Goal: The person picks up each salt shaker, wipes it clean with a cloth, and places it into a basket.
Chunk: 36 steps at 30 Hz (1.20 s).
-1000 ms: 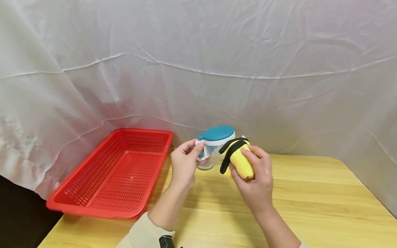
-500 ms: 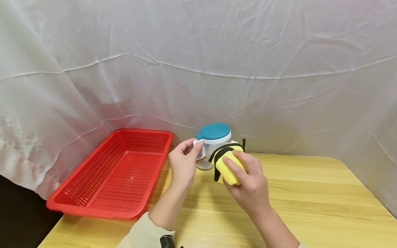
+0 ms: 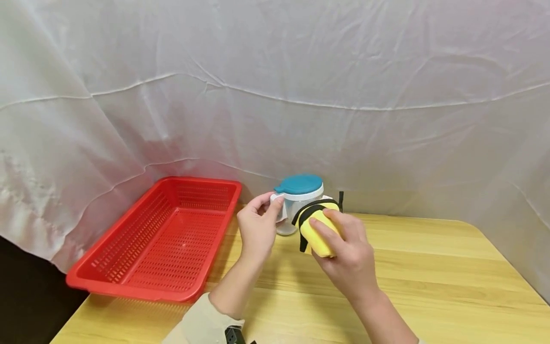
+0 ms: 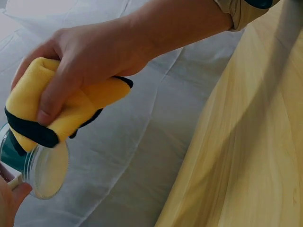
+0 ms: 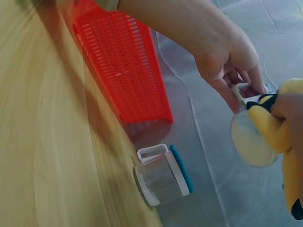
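In the head view, my left hand (image 3: 259, 228) pinches the white handle of a clear jar with a teal lid (image 3: 301, 184), held above the table. My right hand (image 3: 349, 248) grips a bunched yellow cloth with black edging (image 3: 318, 234) and presses it against the side of that jar. The left wrist view shows the cloth (image 4: 71, 104) over the jar, whose round base (image 4: 49, 170) faces outward. A second jar (image 5: 163, 179), also with a white handle and teal lid, stands on the table; in the head view the held jar mostly hides it.
A red perforated plastic basket (image 3: 172, 286) stands on the left of the wooden table (image 3: 429, 277). A pale, wrinkled curtain (image 3: 275, 134) hangs behind the table and along its sides. The table's back edge lies just beyond the standing jar.
My right hand has moved left and slightly down with the cloth, its back turning more upward. The left hand keeps its hold on the jar, which has shifted only slightly.
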Motion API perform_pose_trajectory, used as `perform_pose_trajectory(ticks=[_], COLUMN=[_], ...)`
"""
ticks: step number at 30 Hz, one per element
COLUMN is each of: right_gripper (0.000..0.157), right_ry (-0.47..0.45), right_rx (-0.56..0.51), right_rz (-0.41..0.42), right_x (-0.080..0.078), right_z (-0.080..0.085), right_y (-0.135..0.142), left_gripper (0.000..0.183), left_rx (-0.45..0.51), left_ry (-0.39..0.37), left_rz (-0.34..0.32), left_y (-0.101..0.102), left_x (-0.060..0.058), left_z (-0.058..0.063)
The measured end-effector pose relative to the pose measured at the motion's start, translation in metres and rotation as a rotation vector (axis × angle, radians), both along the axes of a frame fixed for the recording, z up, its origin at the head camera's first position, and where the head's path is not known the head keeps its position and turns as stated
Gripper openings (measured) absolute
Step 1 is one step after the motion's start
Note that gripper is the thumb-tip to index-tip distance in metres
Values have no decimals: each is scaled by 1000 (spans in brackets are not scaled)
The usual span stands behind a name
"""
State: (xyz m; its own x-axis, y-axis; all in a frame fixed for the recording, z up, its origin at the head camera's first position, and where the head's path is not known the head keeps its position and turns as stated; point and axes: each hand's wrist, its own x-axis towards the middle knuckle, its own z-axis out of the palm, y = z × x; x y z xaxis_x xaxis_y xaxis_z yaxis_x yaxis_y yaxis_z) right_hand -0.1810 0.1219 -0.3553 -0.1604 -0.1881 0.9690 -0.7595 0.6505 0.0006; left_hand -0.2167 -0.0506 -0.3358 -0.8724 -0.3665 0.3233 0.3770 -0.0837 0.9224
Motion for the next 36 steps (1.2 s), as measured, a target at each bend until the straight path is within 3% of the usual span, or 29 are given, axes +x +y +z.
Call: perform_pose_trajectory(ticks=[6, 10, 14, 21, 24, 28, 31, 36], right_gripper=[54, 52, 49, 43, 40, 31, 29, 36], right_ry=[-134, -304, -548, -1076, -1198, -1249, -1272, -1349], right_rx=[73, -1, -185, -654, -850, -1037, -1098, -1145], right_rz=[11, 45, 97, 160, 286, 519, 672, 837], right_x=[-1, -5, -7, -6, -9, -11, -11, -13], right_z=[-3, -8, -10, -3, -1, -4, -8, -12], right_y=[3, 7, 10, 16, 19, 20, 19, 17], left_gripper=[25, 26, 25, 27, 26, 26, 27, 27], left_rx=[111, 149, 154, 121, 114, 121, 152, 156], left_ry=[-1, 16, 18, 5, 11, 22, 15, 0], left_rz=[17, 17, -4, -92, -141, -206, -258, -293], left_y=[-9, -14, -15, -10, -7, -2, 2, 5], left_x=[-3, -4, -4, -1, 1, 4, 6, 9], left_z=[2, 4, 2, 1, 2, 2, 1, 0])
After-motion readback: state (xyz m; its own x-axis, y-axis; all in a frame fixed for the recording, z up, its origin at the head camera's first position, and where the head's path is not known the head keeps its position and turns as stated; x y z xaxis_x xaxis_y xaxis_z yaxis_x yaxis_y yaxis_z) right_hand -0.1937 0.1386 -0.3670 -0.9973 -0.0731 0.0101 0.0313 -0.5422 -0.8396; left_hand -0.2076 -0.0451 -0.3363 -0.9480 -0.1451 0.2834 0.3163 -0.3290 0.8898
